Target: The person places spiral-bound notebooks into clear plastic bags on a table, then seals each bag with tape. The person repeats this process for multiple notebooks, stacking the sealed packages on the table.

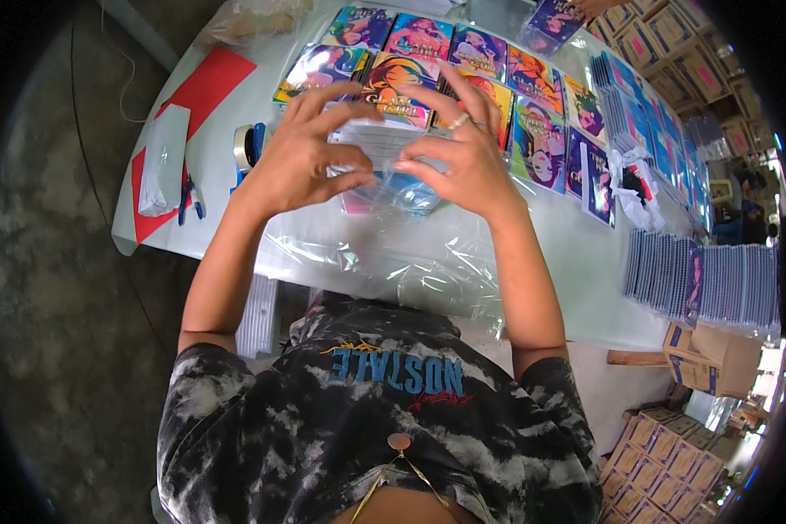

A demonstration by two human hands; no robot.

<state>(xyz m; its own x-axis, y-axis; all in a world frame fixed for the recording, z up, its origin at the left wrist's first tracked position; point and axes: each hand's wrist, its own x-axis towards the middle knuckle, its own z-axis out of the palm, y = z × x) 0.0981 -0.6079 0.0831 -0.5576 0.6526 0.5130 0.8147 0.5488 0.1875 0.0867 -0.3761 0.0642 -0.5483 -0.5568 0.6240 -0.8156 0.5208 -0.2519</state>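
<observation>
My left hand [301,148] and my right hand [470,166] hover over the near middle of the table, palms facing each other. The fingers of both are curved and spread apart, with a little motion blur. Between them is a stack of thin items [380,140] with pale edges, partly hidden by the fingers. Crumpled clear plastic film [393,253] spreads from beneath the hands toward my body. The fingertips are close to the film, but no firm grip on it shows. Pink and blue patches [415,194] show through the film.
Colourful illustrated booklets [419,37] lie in rows beyond my hands. Tape [246,147], pens [194,201], a white packet [163,162] and red sheets [208,92] are at left. Tall booklet stacks [703,275] and cartons [664,454] stand at right. Another person's hand [592,7] appears at the far edge.
</observation>
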